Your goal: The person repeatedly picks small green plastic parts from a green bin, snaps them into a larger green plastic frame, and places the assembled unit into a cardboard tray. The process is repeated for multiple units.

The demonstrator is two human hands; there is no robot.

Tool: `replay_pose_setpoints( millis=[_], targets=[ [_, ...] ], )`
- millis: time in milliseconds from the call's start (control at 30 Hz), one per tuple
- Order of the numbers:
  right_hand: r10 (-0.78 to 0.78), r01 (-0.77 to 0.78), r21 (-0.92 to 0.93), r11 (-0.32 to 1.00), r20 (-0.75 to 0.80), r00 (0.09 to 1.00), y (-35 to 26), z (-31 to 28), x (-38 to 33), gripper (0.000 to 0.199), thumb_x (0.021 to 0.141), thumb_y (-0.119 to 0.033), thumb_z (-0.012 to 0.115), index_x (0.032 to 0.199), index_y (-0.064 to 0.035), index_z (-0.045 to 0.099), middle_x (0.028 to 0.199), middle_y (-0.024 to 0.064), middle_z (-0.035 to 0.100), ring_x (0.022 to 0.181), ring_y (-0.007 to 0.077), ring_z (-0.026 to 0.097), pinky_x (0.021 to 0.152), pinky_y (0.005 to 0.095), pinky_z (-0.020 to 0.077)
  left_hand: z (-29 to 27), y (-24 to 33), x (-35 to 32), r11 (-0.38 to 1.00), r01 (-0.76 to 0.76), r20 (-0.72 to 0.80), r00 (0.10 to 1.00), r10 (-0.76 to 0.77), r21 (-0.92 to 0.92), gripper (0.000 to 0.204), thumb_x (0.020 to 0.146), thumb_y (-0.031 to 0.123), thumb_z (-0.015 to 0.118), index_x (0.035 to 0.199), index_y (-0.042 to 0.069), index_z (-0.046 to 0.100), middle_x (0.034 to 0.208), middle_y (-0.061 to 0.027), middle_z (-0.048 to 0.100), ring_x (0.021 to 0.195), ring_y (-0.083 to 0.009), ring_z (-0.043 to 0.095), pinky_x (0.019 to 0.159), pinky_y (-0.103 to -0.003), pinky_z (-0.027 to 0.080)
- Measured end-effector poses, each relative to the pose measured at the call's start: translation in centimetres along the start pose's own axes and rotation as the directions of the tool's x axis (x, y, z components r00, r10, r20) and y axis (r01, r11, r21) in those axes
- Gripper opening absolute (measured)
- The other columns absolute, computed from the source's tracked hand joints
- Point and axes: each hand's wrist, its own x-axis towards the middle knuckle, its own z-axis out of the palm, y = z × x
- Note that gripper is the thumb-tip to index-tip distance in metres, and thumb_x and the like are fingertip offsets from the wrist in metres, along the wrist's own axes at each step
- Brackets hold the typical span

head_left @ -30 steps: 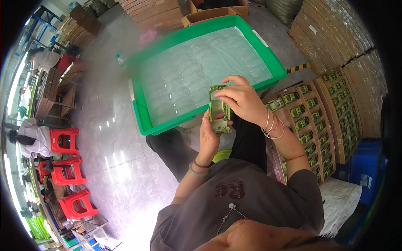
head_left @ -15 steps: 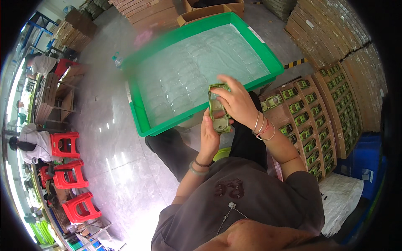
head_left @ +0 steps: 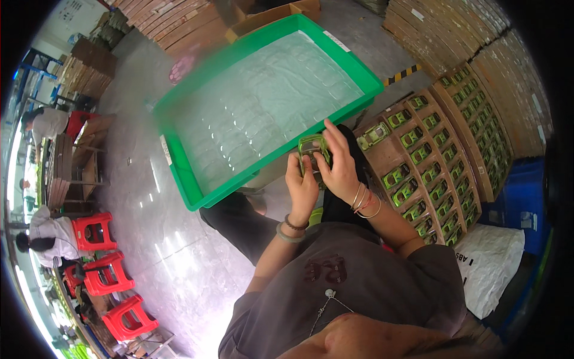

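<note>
A green toy car body (head_left: 311, 144) is held between my two hands, just off the near edge of the large green tray. My left hand (head_left: 302, 186) grips its left side, the thumb lying on it. My right hand (head_left: 342, 173) closes on the other side, thumb pressed to the piece and the index finger stretched upward. My fingers hide the piece's lower part. In front of me, the green tray (head_left: 179, 179) holds clear, shiny plastic pieces (head_left: 251, 113), too blurred to tell apart.
To my right, cardboard trays (head_left: 382, 146) carry rows of green toy car bodies (head_left: 430, 172). Stacked boards (head_left: 508, 90), a blue bin (head_left: 520, 197) and a white sack (head_left: 490, 263) stand beyond. Red stools (head_left: 109, 272) and seated people (head_left: 51, 233) are at the left.
The car body has turned and tipped in my hands, its inside no longer facing up so openly. My right hand has come down onto it. The view has shifted slightly.
</note>
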Motion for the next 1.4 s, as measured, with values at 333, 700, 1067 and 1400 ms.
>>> replay_pose_setpoints(
  millis=[333,700,1067,1400],
  targets=[
    [0.395,-0.379,0.224,0.898,-0.030,0.918,2.0,-0.4,-1.5,0.018,0.085,-0.006,0.064,0.080,0.0021,0.050,0.065,0.0131,0.049,0.054,0.0204,0.045,0.051,0.0319,0.0376,2.6,-0.6,0.0,0.991,-0.131,0.012,0.991,0.131,0.033,0.010,0.097,0.008,0.049,0.093,-0.001,0.053,0.077,-0.0079,0.058,0.067,-0.0121,0.051,0.061,-0.028,0.043],
    [0.550,-0.532,0.182,0.827,-0.065,0.833,4.5,-1.7,-3.4,0.017,0.088,-0.012,0.064,0.085,0.0018,0.054,0.065,0.0046,0.049,0.061,0.0089,0.042,0.053,0.0276,0.0361,4.0,-2.0,0.3,1.000,0.028,0.164,0.986,-0.028,0.007,0.012,0.094,0.010,0.056,0.095,-0.002,0.057,0.078,-0.0088,0.059,0.067,-0.0137,0.053,0.061,-0.028,0.043],
    [0.829,-0.879,0.036,0.476,-0.350,0.435,21.3,-11.4,-13.4,0.034,0.080,-0.023,0.069,0.098,0.0053,0.063,0.077,0.0179,0.065,0.075,0.0285,0.065,0.068,0.0394,0.0487,0.7,-3.6,-1.7,0.967,0.249,0.346,0.904,-0.253,0.058,0.025,0.094,0.015,0.058,0.111,-0.002,0.061,0.105,-0.0106,0.062,0.094,-0.0166,0.058,0.081,-0.029,0.047],
    [0.817,-0.667,-0.652,0.360,-0.124,0.562,18.4,-14.8,-18.3,0.042,0.076,-0.025,0.069,0.110,-0.0023,0.062,0.106,0.0227,0.062,0.097,0.0393,0.061,0.084,0.0443,0.0494,-1.2,-3.3,-2.8,0.966,0.247,0.319,0.912,-0.259,0.079,0.020,0.094,0.014,0.056,0.106,0.000,0.063,0.102,-0.0089,0.063,0.091,-0.0164,0.059,0.079,-0.027,0.046]
  ],
)
